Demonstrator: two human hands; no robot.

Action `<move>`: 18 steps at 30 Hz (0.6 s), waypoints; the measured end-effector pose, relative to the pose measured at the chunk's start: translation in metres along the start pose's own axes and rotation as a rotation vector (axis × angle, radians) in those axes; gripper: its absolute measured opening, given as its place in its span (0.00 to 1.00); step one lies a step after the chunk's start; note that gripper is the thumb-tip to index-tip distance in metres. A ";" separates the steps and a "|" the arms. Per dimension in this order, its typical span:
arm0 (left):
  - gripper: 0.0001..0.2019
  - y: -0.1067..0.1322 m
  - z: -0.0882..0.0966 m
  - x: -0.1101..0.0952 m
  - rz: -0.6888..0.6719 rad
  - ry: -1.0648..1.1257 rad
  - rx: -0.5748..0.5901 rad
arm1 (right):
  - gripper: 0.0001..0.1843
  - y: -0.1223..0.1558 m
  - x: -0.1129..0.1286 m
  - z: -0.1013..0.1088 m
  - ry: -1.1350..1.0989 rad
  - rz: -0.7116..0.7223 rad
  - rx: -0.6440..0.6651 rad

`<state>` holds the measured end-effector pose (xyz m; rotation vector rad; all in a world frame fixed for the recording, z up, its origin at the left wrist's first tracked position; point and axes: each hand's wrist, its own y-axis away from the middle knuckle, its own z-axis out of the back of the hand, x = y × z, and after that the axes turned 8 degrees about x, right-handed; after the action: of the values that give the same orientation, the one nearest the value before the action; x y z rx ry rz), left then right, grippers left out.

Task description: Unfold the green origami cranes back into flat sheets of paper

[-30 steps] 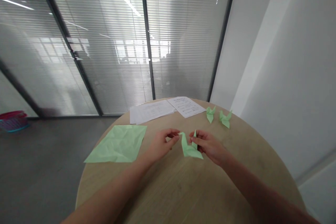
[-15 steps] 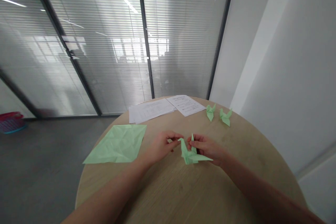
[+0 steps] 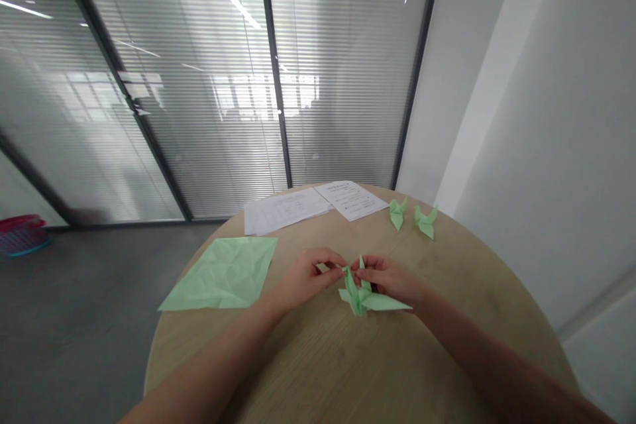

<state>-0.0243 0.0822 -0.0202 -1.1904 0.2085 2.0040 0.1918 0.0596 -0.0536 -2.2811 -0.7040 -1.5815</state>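
A pale green folded paper crane (image 3: 365, 297) is held just above the round wooden table (image 3: 348, 364) near its middle. My left hand (image 3: 311, 273) pinches the crane's pointed tip on the left side. My right hand (image 3: 390, 278) pinches the upright point on the other side, with one wing spread out below it. Both hands have their fingers closed on the paper.
A creased green square sheet (image 3: 223, 273) lies flat at the left of the table. Two finished green cranes (image 3: 398, 212) (image 3: 425, 221) stand at the far right. White printed sheets (image 3: 293, 208) (image 3: 350, 199) lie at the far edge. Glass partitions with blinds stand behind.
The two hands have drawn closer together over the crane, and its wing has spread flatter and out to the right. The crane sits slightly lower and nearer to me.
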 end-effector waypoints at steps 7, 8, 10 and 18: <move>0.11 -0.002 -0.006 -0.005 0.116 0.257 -0.038 | 0.21 0.000 -0.003 -0.002 0.154 0.053 -0.072; 0.11 -0.003 -0.008 -0.004 0.143 0.329 -0.065 | 0.20 0.001 -0.001 -0.004 0.199 0.082 -0.092; 0.11 -0.005 -0.010 -0.004 0.197 0.456 -0.124 | 0.19 0.004 0.003 -0.006 0.302 0.142 -0.126; 0.11 -0.007 -0.014 -0.007 0.234 0.522 -0.154 | 0.16 0.004 0.004 -0.009 0.566 0.222 -0.169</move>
<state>-0.0083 0.0762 -0.0206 -1.8499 0.4767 1.8889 0.1877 0.0529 -0.0466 -1.7830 -0.1722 -2.0892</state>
